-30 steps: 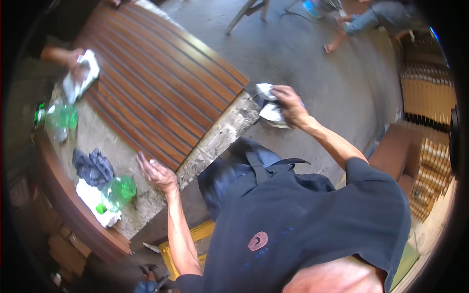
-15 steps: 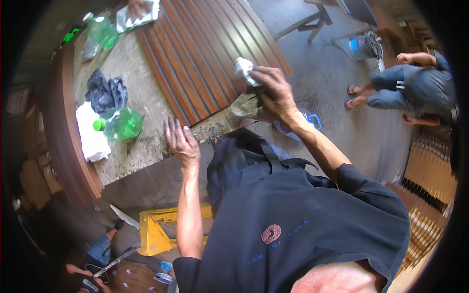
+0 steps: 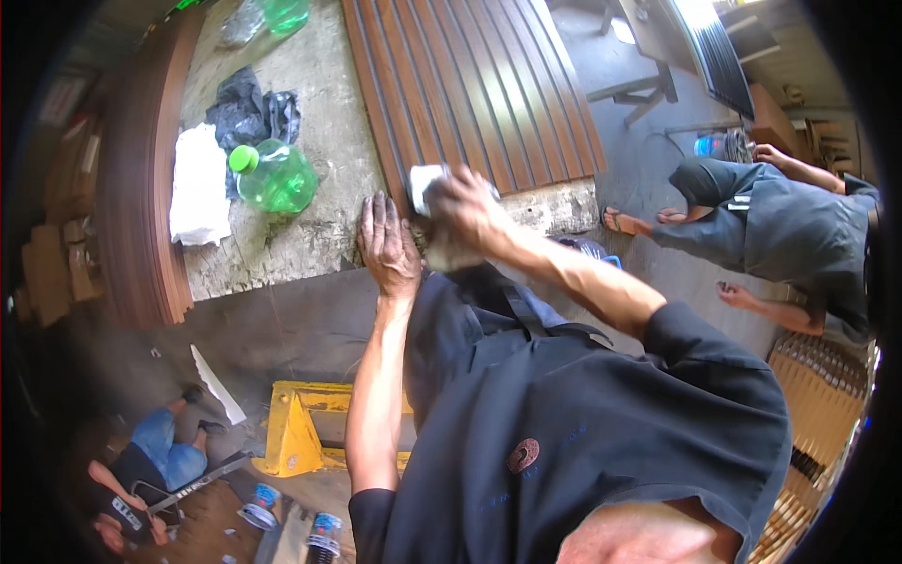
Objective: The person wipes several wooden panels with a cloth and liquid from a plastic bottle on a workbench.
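A brown grooved wood panel [image 3: 451, 75] lies on the worn worktable [image 3: 329, 235]. My right hand [image 3: 467, 209] is closed round a white rag [image 3: 427, 186] at the panel's near left corner; a darker, blurred piece of cloth hangs beneath the palm. My left hand [image 3: 388, 246] rests with fingers stretched out on the table's near edge, just left of that corner. To its left lies a clear bottle of green liquid [image 3: 282, 179] with a green cap. Beside the bottle are a crumpled white cloth [image 3: 199, 188] and a crumpled black plastic bag [image 3: 242, 108].
A stack of brown boards [image 3: 155, 179] runs along the table's left side. Below the table stands a yellow metal frame [image 3: 291, 428]. One person [image 3: 780, 216] is at the right, another [image 3: 141, 470] sits low at the left. A second green bottle [image 3: 285, 13] is at the far edge.
My right hand has swept left with the rag, from the panel's right part to its near left corner. The view has shifted, and another person's hand with a cloth has left it.
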`<state>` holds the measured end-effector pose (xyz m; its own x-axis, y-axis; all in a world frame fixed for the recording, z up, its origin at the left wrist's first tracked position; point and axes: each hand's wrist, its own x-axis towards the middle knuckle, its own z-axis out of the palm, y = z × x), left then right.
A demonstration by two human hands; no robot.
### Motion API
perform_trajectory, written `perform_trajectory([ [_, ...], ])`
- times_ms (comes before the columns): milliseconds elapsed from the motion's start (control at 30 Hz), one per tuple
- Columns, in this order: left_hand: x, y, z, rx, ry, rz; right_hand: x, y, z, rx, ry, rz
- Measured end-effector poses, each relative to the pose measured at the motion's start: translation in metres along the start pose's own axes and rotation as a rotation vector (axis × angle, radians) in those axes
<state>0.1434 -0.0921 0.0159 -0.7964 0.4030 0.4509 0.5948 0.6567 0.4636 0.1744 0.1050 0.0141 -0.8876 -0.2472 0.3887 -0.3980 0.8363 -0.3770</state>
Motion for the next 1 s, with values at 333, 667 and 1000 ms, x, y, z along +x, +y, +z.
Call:
perform_trajectory([
  [333, 0.004, 0.006, -0.005, -0.060, 0.012, -0.023, 0.067, 0.008, -0.008, 0.006, -0.105, -0.002],
  [667, 0.013, 0.016, -0.006, 0.021, -0.010, -0.050, 0.182, 0.067, -0.006, 0.044, 0.081, -0.025],
  [1000, -0.005, 0.008, -0.011, 0.057, -0.061, -0.108, 0.079, 0.020, -0.018, 0.095, -0.129, -0.255],
])
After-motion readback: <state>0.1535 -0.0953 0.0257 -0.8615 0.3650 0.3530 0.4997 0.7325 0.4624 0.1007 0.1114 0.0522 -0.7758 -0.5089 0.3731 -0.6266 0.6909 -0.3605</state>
